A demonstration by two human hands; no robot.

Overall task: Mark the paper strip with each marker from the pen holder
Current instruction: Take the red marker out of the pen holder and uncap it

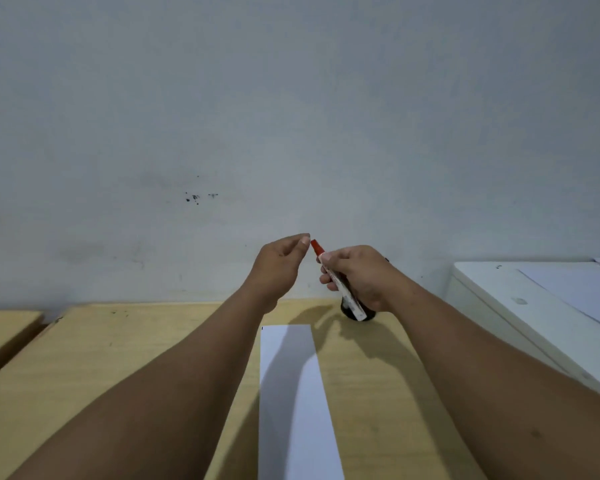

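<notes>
A white marker with a red cap (340, 285) is gripped in my right hand (357, 277), raised above the far end of the wooden table (125, 368), cap end pointing up and left. My left hand (281, 259) hovers beside it, thumb and fingertips pinched close together just left of the red cap, apart from it by a small gap. A long white paper strip (291, 403) lies on the table between my forearms, with a tiny dark mark at its far left corner. The dark pen holder (346, 311) is mostly hidden behind my right hand.
A pale wall stands right behind the table. A white cabinet or box (520, 306) with paper sheets on top sits at the right. A second wooden surface (4, 330) lies at the far left, across a gap.
</notes>
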